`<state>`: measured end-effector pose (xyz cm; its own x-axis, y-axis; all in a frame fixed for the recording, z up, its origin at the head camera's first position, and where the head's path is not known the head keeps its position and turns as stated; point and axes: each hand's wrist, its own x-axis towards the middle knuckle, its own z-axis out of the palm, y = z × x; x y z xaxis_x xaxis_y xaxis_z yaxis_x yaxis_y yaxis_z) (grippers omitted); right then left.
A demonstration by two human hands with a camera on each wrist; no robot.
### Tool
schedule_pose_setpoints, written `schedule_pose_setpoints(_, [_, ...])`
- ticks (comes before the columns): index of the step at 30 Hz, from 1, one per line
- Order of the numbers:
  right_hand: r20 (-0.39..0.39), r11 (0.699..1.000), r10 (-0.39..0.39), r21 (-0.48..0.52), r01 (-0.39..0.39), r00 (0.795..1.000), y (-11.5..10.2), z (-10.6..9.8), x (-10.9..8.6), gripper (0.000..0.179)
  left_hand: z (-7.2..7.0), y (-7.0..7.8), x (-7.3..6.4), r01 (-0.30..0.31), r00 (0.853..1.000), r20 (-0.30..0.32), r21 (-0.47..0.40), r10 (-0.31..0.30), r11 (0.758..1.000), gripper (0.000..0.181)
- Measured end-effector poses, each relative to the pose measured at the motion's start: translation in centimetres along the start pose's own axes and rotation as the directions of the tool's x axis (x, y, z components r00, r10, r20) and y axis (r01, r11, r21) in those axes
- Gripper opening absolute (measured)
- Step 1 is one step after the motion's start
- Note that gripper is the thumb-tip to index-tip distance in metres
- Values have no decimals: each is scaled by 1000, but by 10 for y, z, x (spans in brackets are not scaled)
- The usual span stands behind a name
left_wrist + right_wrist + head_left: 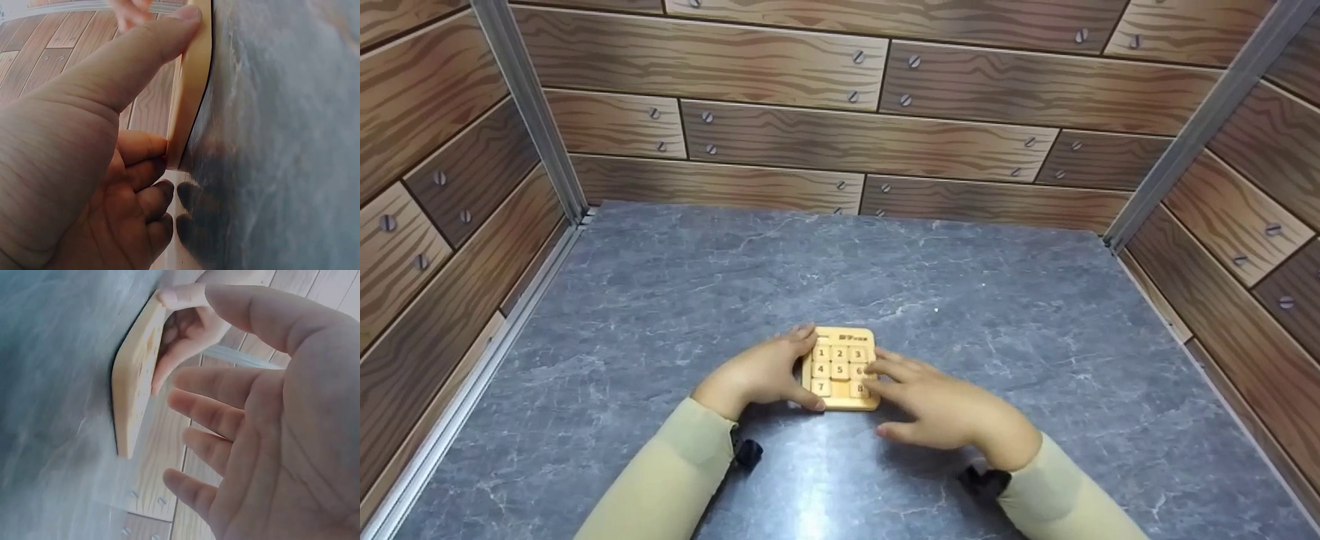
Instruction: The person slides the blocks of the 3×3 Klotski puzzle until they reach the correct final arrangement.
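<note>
A yellow wooden number slide puzzle (841, 403) lies flat on the table, its tiles 1 to 8 facing up. The bottom row has a gap between 7 and 8. My left hand (761, 369) grips the puzzle's left side, thumb at the near edge and fingers at the far left corner. In the left wrist view, the thumb (183, 17) presses against the wooden edge. Over the puzzle's right side, my right hand (941, 405) has its fingers spread and loosely extended, overlapping tiles 6 and 8 in the head view. The right wrist view shows that hand (270, 422) holding nothing.
The grey marbled tabletop (675, 292) spreads around the puzzle. Wood-plank-patterned walls (780, 127) enclose it at the back and both sides, with metal posts (529, 105) at the rear corners. Dark straps (748, 453) show at both sleeve cuffs.
</note>
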<state>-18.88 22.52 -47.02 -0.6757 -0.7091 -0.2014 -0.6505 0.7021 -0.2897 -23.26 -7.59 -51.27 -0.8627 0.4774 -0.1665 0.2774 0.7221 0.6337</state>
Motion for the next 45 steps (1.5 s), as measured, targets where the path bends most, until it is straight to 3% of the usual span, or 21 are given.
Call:
schedule_pose_setpoints(9, [-24,1000,-3,-19,2,1000,0,11,-6,68,1,4,0,-6,1000,11,6,6,1000,125])
schedule_pose_setpoints(28, [-6,998,5,-62,-6,1000,-9,21,4,79,-3,5,3,-15,1000,20,12,15,1000,124])
schedule_pose_setpoints(37, [16,998,16,-56,-15,1000,-11,39,-3,83,13,4,1,-19,1000,21,7,19,1000,124])
schedule_pose_setpoints(45, [30,1000,0,-20,0,1000,-11,43,-4,84,16,-4,-6,-18,1000,16,-8,18,1000,124])
